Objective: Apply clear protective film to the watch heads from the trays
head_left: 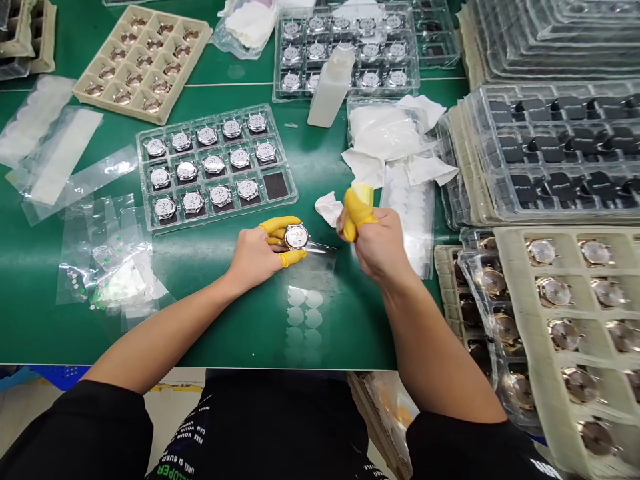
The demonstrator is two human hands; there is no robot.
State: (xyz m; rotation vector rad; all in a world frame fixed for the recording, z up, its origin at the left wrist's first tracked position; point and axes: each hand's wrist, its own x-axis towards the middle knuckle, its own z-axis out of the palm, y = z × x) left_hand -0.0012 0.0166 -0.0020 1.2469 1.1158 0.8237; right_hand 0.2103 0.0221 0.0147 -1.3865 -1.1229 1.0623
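Note:
My left hand (265, 253), with yellow finger cots on its fingertips, pinches a round silver watch case (297, 236) by its edge, its printed back facing up. To the right, my right hand (375, 237) is closed with the thumb raised; what it grips, if anything, is hidden. Beside its fingers lies a crumpled white wipe (329, 209). Under the watch case, a clear sheet of round stickers (305, 317) lies on the green table. Just beyond my left hand stands a clear tray (220, 217) of watch cases, its near right compartment without one.
A white plastic bottle (330, 90) stands before another tray of watch cases (370, 80). At back left lies a beige tray (187, 73). Small plastic bags (125, 267) are spread at left. Stacked trays (565, 160) and a beige watch tray (525, 293) crowd the right.

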